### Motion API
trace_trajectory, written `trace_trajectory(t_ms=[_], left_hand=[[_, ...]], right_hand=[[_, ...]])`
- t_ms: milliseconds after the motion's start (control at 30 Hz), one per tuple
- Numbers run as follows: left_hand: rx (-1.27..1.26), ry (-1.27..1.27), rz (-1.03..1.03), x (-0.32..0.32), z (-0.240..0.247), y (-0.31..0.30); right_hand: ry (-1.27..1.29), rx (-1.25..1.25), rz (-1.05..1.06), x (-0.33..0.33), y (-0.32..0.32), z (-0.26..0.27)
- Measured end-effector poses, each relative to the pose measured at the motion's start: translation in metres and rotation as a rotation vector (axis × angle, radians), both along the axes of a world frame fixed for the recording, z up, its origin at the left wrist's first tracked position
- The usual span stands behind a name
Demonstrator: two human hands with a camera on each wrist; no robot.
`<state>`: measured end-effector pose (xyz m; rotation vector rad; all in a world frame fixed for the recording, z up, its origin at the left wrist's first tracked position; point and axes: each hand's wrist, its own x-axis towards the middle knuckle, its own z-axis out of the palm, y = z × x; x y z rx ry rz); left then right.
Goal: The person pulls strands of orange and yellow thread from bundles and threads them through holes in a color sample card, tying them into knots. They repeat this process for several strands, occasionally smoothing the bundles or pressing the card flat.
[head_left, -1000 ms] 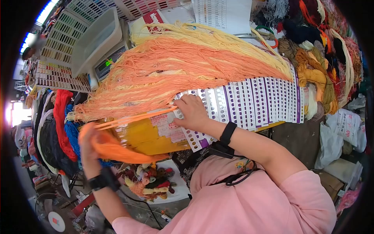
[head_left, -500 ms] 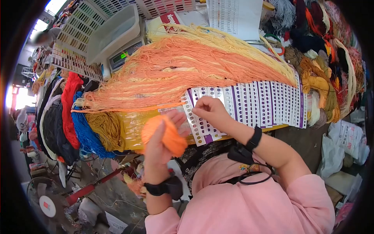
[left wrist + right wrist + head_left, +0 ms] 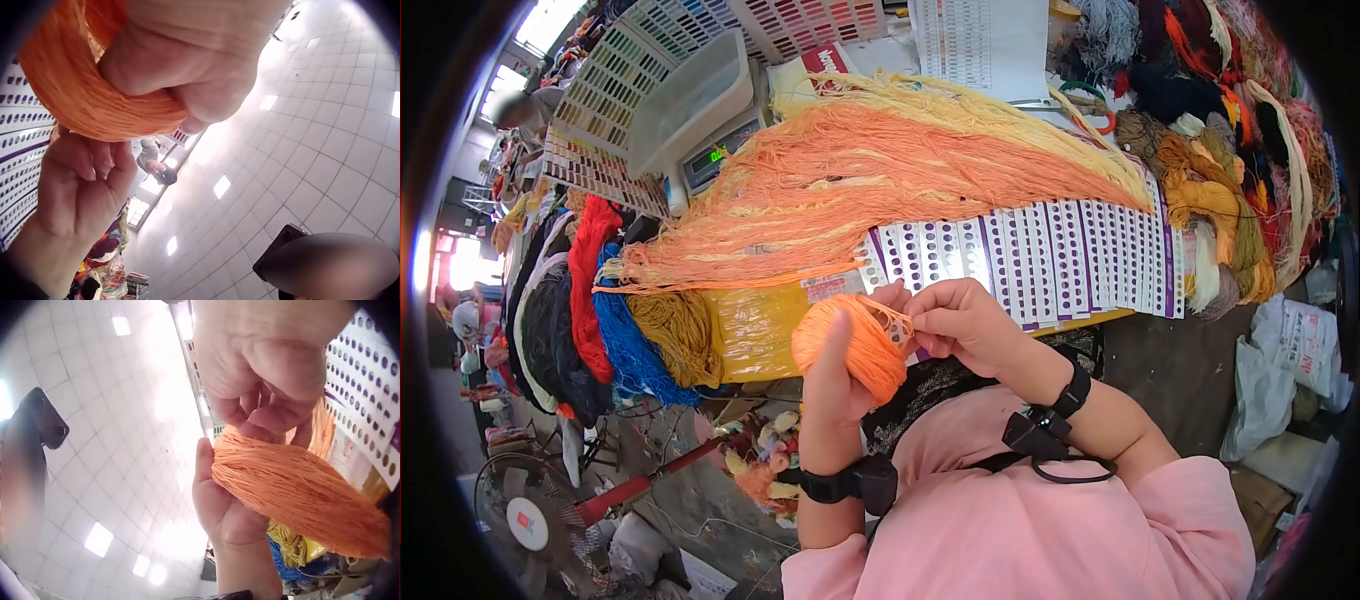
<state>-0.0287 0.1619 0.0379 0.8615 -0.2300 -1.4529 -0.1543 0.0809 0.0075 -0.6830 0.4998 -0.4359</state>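
Note:
An orange skein of thread [image 3: 855,345] wraps round my left hand [image 3: 832,378], which grips it with the thumb along its near side in the head view. Thumb and fingers of my right hand [image 3: 968,322] pinch orange strands at the skein's right edge. The left wrist view shows the bundle [image 3: 94,119] looped about the left fingers, the right fingertips right at its lower edge. From the right wrist, the strands [image 3: 294,487] fan out below the right fingers, and the left palm [image 3: 234,515] lies behind them. Some right fingertips are hidden in the strands.
Long peach and yellow threads [image 3: 880,160] spread across the table over a row of punched shade cards [image 3: 1040,260]. A scale with a white tray [image 3: 690,105] stands at back left. Coloured skeins [image 3: 605,300] hang at the left edge; scissors [image 3: 1090,105] lie at the back right.
My left hand has come from the far left to the middle with the orange skein. The right hand has left the shade cards, moved toward me and taken hold of strands at the skein's edge.

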Motion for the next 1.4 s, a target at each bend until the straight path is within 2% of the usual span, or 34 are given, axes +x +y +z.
trace_trajectory(t_ms=[67, 367, 567, 667, 767, 867, 967, 1067, 1167, 1367, 1400], left_hand=[[0.010, -0.296, -0.086, 0.002, -0.012, 0.006], [-0.004, 0.006, -0.024, -0.003, -0.008, 0.000], [0.003, -0.054, 0.019, 0.001, -0.011, 0.003], [-0.007, -0.003, -0.033, 0.004, -0.011, 0.004], [-0.084, 0.090, -0.005, 0.001, -0.008, 0.005], [-0.087, 0.076, -0.027, 0.001, -0.010, 0.005], [-0.071, -0.045, -0.070, -0.001, -0.004, 0.003], [-0.090, -0.058, -0.130, 0.001, -0.007, 0.003], [-0.156, 0.002, -0.089, 0.005, -0.002, 0.005], [-0.098, -0.009, 0.012, 0.002, 0.003, 0.006], [-0.114, -0.030, -0.023, 0.004, 0.002, 0.006]], right_hand=[[-0.025, 0.081, -0.002, -0.003, 0.003, 0.002], [-0.084, 0.095, 0.062, -0.011, 0.000, 0.013], [-0.015, 0.032, 0.088, -0.005, -0.001, 0.018], [0.072, -0.115, 0.072, -0.002, 0.004, 0.009], [0.054, 0.093, 0.012, -0.007, -0.002, 0.009], [0.047, 0.127, 0.013, -0.004, 0.001, 0.015], [0.140, 0.053, 0.035, 0.001, 0.002, 0.021], [0.173, -0.083, 0.029, 0.010, 0.006, 0.021], [0.135, -0.022, 0.023, 0.010, 0.004, 0.020], [-0.068, 0.163, -0.038, 0.005, -0.001, 0.017], [0.003, 0.076, -0.010, 0.005, 0.000, 0.019]])
